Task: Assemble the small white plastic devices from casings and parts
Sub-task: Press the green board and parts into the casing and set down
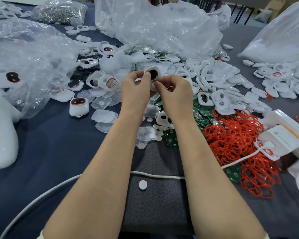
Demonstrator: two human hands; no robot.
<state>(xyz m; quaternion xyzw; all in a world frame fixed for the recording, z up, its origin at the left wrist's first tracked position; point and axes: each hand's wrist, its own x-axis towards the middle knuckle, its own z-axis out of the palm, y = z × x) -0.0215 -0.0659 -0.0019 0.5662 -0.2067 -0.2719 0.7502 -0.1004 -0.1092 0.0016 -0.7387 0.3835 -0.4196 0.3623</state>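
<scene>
Well, from the head camera, the only view I have, the small white plastic casing with a dark opening (153,73) sits raised above the clutter, well clear of the dark blue desk (59,152), held between both hands. My read is that the left hand (136,87) grips its upper left edge with curled fingers (146,75), while the right hand (174,90) pinches its lower edge, thumb and forefinger closed there; whether a small part is also under them I cannot tell, because the fingers hide the joint. That hidden joint is my main worry: if a part is being pressed in crooked, it could seat tilted or pop out, and a small piece dropped from here would fall into the heap of green circuit boards (204,112) and translucent covers (146,133) right beneath the wrists and be hard to find. The tangled pile of red rubber rings (235,144) lies near the right forearm, and the white cable (155,175) runs across under both forearms, so a careless sweep back could drag either. One finished white device with a red-rimmed window (78,106) rests to the left, apart.
</scene>
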